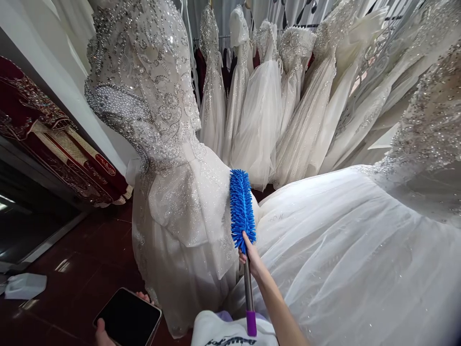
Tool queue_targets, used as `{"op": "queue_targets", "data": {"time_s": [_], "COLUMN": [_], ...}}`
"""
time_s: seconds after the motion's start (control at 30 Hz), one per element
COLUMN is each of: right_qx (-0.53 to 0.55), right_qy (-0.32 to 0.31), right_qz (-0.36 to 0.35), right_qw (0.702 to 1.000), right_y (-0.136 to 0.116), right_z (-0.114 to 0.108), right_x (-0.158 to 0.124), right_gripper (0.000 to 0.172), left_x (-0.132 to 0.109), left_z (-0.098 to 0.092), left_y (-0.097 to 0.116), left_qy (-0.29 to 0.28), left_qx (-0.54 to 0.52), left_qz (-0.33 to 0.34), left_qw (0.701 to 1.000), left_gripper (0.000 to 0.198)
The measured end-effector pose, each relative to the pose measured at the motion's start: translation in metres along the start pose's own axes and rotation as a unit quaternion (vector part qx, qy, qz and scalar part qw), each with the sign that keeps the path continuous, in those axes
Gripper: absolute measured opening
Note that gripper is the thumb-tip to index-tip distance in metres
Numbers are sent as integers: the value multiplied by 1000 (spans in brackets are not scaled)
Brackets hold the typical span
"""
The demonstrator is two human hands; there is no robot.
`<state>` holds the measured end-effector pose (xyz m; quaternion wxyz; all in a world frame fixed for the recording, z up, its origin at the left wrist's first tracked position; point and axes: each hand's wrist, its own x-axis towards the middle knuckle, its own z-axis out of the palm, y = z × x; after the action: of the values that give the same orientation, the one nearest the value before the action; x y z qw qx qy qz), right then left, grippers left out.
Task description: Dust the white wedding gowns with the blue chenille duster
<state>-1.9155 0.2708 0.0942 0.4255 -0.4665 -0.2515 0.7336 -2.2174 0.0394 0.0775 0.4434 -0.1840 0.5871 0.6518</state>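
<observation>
Background, hanging white gowns (261,120); one blue duster (242,218), before a beaded gown (173,192), its metal shaft (248,288) clasped by my right hand (251,255) (light, loose-wristed handling seems wisest near beading (158,43)); my left hand (102,332) holds a phone (127,317).

Blue duster (242,206) seemingly touches white gown (190,206); dark-screened phone (127,315) tilts.

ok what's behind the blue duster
Behind the blue duster, the skirt of a beaded gown shows to its left; white gowns hang farther back. The fabric directly behind the bristles is covered, so I can't tell whether they touch it.
</observation>
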Motion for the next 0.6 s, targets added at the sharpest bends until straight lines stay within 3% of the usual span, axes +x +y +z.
{"op": "queue_targets", "data": {"time_s": [0.13, 0.33, 0.47, 0.6], "right_qx": [-7, -15, -22, -35], "right_qy": [15, 33, 38, 42], "right_qz": [-12, -21, -5, 2], "right_qw": [1000, 999, 999, 999], "right_y": [-2, -6, -8, -8], "right_z": [-1, -3, -4, -6], "right_x": [-1, 0, 0, 0], "right_gripper": [59, 56, 56, 55], "left_x": [12, 10, 7, 4], "left_z": [-7, -12, -7, 3], "left_y": [3, -12, -11, -5], "left_qy": [-19, 14, 23, 36], "left_qx": [56, 101, 134, 82], "left_qz": [-65, -20, 34, 45], "left_qw": [996, 995, 990, 995], "left_gripper": [62, 18, 16, 45]}}
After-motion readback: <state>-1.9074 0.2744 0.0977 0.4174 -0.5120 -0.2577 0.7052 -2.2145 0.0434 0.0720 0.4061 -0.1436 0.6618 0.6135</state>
